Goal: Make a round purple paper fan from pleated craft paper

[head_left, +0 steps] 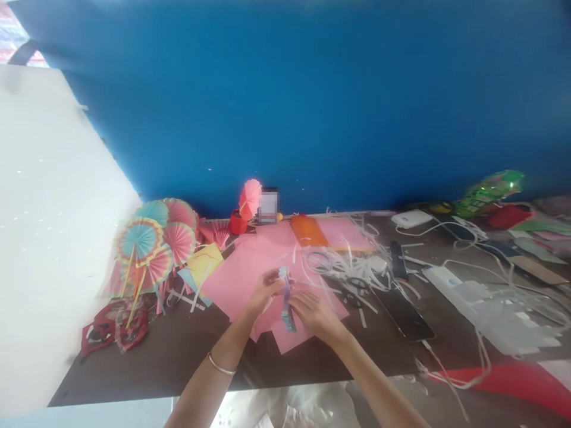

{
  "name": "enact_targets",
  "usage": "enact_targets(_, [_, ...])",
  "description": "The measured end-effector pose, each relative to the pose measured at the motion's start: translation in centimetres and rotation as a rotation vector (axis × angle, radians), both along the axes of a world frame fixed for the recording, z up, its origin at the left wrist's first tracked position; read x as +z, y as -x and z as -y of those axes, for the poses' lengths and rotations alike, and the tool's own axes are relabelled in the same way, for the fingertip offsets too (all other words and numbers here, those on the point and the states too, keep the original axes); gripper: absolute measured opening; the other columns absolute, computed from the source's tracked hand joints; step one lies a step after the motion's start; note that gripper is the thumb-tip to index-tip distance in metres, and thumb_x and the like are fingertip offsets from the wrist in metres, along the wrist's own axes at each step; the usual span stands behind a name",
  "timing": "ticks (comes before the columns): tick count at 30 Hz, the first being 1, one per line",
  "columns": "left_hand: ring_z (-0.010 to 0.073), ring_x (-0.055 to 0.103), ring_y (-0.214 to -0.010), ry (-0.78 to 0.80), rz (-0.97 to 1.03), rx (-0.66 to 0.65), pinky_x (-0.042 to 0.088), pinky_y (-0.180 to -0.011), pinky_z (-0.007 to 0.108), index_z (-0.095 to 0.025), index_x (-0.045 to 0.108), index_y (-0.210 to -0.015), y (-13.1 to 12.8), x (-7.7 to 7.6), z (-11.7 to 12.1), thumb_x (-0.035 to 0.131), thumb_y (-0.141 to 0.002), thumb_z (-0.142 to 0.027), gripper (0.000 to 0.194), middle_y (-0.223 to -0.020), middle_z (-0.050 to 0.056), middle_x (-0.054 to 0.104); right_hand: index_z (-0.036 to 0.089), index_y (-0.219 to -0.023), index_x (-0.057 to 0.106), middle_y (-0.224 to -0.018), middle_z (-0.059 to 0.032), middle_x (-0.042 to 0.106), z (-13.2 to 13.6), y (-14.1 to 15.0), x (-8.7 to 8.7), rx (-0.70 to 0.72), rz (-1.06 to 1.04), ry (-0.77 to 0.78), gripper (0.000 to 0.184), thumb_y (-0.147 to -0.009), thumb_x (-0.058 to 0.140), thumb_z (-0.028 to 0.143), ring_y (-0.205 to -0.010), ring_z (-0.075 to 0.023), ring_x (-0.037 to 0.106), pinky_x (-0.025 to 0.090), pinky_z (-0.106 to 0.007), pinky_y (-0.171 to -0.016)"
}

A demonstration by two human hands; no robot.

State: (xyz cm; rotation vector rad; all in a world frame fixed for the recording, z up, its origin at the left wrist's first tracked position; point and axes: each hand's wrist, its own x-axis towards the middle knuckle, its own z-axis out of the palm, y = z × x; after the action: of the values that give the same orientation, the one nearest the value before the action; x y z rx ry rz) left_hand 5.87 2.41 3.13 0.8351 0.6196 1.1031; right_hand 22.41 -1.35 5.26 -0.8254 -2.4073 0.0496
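A narrow, pleated-looking strip of purple and blue paper (286, 303) stands out between my two hands, above pink paper sheets (236, 279). Its upper part is pinched by my left hand (267, 286), fingers closed. My right hand (313, 310) has its fingers bent together against the strip's right edge, gripping it around the middle. The strip's lower end hangs free over the pink paper. Blur hides the fine folds and the exact fingertip contact.
Finished paper fans (140, 241) on sticks stand at the left, behind red plastic packaging (116, 327). White paper strips (357, 267) pile up right of the sheets, near scissors (319, 260). Farther right lie a phone (408, 315), a white power strip (459, 291) and cables. A blue wall rises behind.
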Motion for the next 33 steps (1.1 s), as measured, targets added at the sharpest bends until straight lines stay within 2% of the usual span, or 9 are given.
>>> enact_targets(3, [0.0246,0.065,-0.083,0.003,-0.033,0.018,0.048,-0.077,0.036,-0.013,0.064,-0.096,-0.2,0.2,0.0,0.070,-0.067,-0.036,0.037,-0.092,0.013,0.067,0.020,-0.095,0.060,-0.087,-0.0050,0.064,0.0,0.1,-0.1,-0.007,0.005,0.007,0.022,-0.090,0.040,0.013,-0.083,-0.0184,0.060,0.051,-0.035,-0.077])
enact_targets(7, [0.0201,0.064,-0.073,0.028,-0.097,0.105,0.048,-0.072,0.033,-0.012,0.067,-0.084,-0.3,0.1,-0.3,0.067,-0.070,-0.038,0.030,-0.080,0.010,0.067,0.020,-0.092,0.059,-0.083,-0.0041,0.063,0.1,0.1,-0.1,0.010,0.013,0.053,0.021,-0.090,0.039,0.013,-0.079,-0.0177,0.060,0.052,-0.034,-0.072])
enact_targets(11, [0.0163,0.062,-0.068,0.081,-0.050,0.160,0.047,-0.070,0.030,-0.013,0.067,-0.074,-0.2,-0.4,-0.6,0.072,-0.064,-0.037,0.026,-0.073,0.007,0.066,0.019,-0.092,0.060,-0.082,-0.0035,0.063,0.0,0.3,0.0,0.031,-0.060,0.117,0.022,-0.091,0.038,0.016,-0.077,-0.0168,0.059,0.052,-0.033,-0.070])
enact_targets(16, [0.0153,0.061,-0.066,0.123,-0.009,0.119,0.046,-0.068,0.029,-0.014,0.065,-0.070,0.0,-0.3,-0.6,0.075,-0.060,-0.036,0.026,-0.070,0.005,0.065,0.023,-0.091,0.064,-0.083,-0.0020,0.067,-0.3,0.6,-0.3,0.006,-0.230,0.235,0.017,-0.088,0.048,0.020,-0.078,-0.0167,0.062,0.053,-0.031,-0.070])
enact_targets(22, [0.0153,0.061,-0.065,0.106,0.007,0.045,0.045,-0.066,0.028,-0.014,0.064,-0.069,0.4,0.4,-0.4,0.074,-0.061,-0.036,0.026,-0.072,0.005,0.066,0.020,-0.083,0.067,-0.075,-0.0038,0.067,-0.5,1.2,-0.6,-0.113,-0.440,0.433,0.016,-0.084,0.055,0.031,-0.063,-0.0167,0.061,0.052,-0.029,-0.057])
enact_targets(29, [0.0167,0.062,-0.066,0.060,0.013,0.049,0.046,-0.065,0.029,-0.013,0.065,-0.072,0.6,0.5,-0.6,0.070,-0.066,-0.037,0.025,-0.073,0.006,0.067,0.020,-0.078,0.066,-0.074,-0.0038,0.066,-0.6,1.4,-0.4,-0.205,-0.387,0.462,0.018,-0.084,0.052,0.030,-0.064,-0.0179,0.060,0.049,-0.029,-0.058])
enact_targets(33, [0.0163,0.061,-0.063,0.027,0.011,0.032,0.047,-0.062,0.028,-0.012,0.065,-0.071,0.7,0.5,-0.5,0.070,-0.066,-0.036,0.024,-0.073,0.008,0.067,0.022,-0.076,0.067,-0.071,-0.0017,0.066,-0.7,1.3,0.1,-0.251,-0.322,0.469,0.017,-0.083,0.052,0.027,-0.059,-0.0160,0.057,0.046,-0.026,-0.053])
